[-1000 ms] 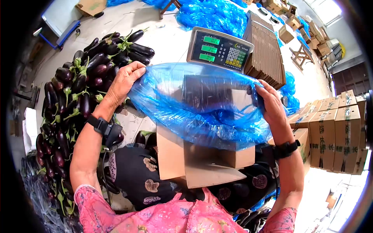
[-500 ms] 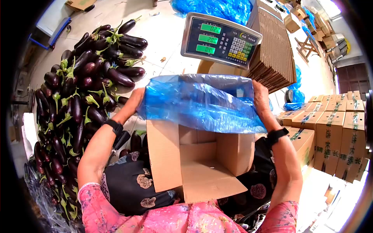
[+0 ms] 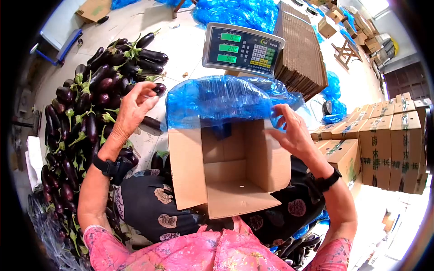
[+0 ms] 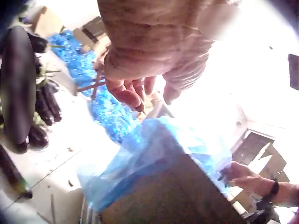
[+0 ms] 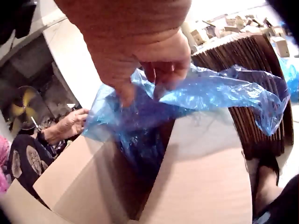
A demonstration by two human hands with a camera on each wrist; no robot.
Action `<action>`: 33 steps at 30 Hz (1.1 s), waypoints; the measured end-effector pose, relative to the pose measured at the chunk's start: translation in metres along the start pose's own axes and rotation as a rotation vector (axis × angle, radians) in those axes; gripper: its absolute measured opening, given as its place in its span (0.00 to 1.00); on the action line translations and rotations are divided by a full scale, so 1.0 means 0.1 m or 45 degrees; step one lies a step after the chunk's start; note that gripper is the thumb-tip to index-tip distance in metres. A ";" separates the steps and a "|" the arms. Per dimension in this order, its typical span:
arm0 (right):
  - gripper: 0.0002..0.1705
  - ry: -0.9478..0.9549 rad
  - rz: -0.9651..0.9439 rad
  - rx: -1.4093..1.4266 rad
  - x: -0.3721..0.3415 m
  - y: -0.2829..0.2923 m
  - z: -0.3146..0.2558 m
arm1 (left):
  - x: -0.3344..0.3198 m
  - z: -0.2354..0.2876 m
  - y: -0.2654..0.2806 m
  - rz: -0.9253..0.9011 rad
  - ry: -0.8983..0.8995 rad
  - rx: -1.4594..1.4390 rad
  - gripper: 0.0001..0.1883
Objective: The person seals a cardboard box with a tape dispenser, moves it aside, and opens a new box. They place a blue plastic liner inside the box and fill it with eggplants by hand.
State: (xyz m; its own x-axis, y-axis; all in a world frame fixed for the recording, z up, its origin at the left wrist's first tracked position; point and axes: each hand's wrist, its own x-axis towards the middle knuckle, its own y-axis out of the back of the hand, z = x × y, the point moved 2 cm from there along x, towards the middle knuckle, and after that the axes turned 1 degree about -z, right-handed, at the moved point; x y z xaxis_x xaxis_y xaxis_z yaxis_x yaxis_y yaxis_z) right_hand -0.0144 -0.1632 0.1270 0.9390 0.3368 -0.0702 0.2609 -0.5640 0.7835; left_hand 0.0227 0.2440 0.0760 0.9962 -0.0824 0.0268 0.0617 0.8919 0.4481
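An open cardboard box point(image 3: 190, 171) stands between the person's knees, its flaps spread. Over its far rim drapes a thin blue plastic bag point(image 3: 221, 99), part of which hangs down inside, as the right wrist view shows. Left of the bag, my left hand point(image 3: 133, 110) is raised with bent, loose fingers and nothing between them. The left wrist view has this hand point(image 4: 149, 51) above the bag. At the bag's right end is my right hand point(image 3: 294, 133), fingers apart. In the right wrist view the thumb and fingers of that hand point(image 5: 135, 51) stand apart over the film.
Many eggplants point(image 3: 101, 86) lie heaped on the floor to the left. A scale display point(image 3: 244, 49) stands beyond the box, beside a stack of flattened cartons point(image 3: 298, 54). Packed cartons point(image 3: 375, 140) are piled at the right. More blue film point(image 3: 235, 16) lies farther back.
The bag, earlier stretched between both hands, has come down over the box's far rim. Both hands have let go of it; the left has moved up and away to the left.
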 end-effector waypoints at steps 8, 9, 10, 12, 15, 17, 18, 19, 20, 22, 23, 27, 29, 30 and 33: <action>0.16 -0.205 -0.214 0.623 -0.13 0.17 0.34 | 0.08 1.08 -0.54 -0.373 -0.508 0.253 0.23; 0.15 -0.285 -0.243 0.863 -0.16 0.25 0.27 | 0.07 1.16 -0.60 -0.423 -0.536 0.283 0.28; 0.16 -0.364 -0.271 1.103 -0.19 0.35 0.19 | 0.06 1.21 -0.68 -0.406 -0.641 0.289 0.29; 0.22 -0.405 -0.312 0.837 -0.23 0.55 0.04 | 0.05 1.30 -0.82 -0.358 -0.852 0.303 0.32; 0.20 -0.387 -0.269 1.127 -0.26 0.50 0.08 | -0.07 1.41 -0.98 -0.325 -1.055 0.415 0.44; 0.17 -0.486 -0.279 1.410 -0.26 0.47 0.12 | -0.22 1.44 -1.09 -0.346 -1.154 0.477 0.53; 0.18 -0.467 -0.231 1.363 -0.26 0.44 0.21 | -0.30 1.45 -1.15 -0.359 -1.169 0.476 0.53; 0.21 -0.446 -0.184 1.316 -0.26 0.41 0.34 | -0.38 1.46 -1.22 -0.371 -1.184 0.476 0.53; 0.24 -0.418 -0.161 1.299 -0.26 0.38 0.43 | -0.45 1.47 -1.31 -0.381 -1.200 0.476 0.54; 0.31 -0.362 -0.113 1.264 -0.24 0.33 0.51 | -0.50 1.44 -1.51 -0.310 -1.261 0.538 0.49; 0.28 -0.371 -0.075 1.288 -0.23 0.32 0.49 | -0.48 1.40 -1.60 -0.258 -1.296 0.589 0.46; 0.16 -0.351 -0.169 1.551 -0.25 0.38 0.15 | -0.32 1.27 -1.77 -0.231 -1.143 0.737 0.20; 0.15 -0.456 -0.098 1.579 -0.23 0.36 0.10 | -0.34 1.23 -1.70 -0.245 -1.047 0.628 0.08; 0.15 -0.506 -0.064 1.596 -0.23 0.35 0.09 | -0.38 1.28 -1.63 -0.284 -1.001 0.534 0.07; 0.16 -0.262 0.028 1.131 -0.17 0.12 0.74 | -0.49 1.41 -1.39 -0.369 -0.908 0.273 0.05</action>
State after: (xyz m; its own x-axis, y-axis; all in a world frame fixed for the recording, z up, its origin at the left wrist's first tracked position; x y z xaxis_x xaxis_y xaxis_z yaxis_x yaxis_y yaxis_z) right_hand -0.0109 -0.2320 0.0920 0.9450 0.2263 -0.2362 0.2394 -0.9705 0.0282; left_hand -0.0427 0.0617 0.1383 0.6587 -0.6269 0.4160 0.2267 0.6926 0.6848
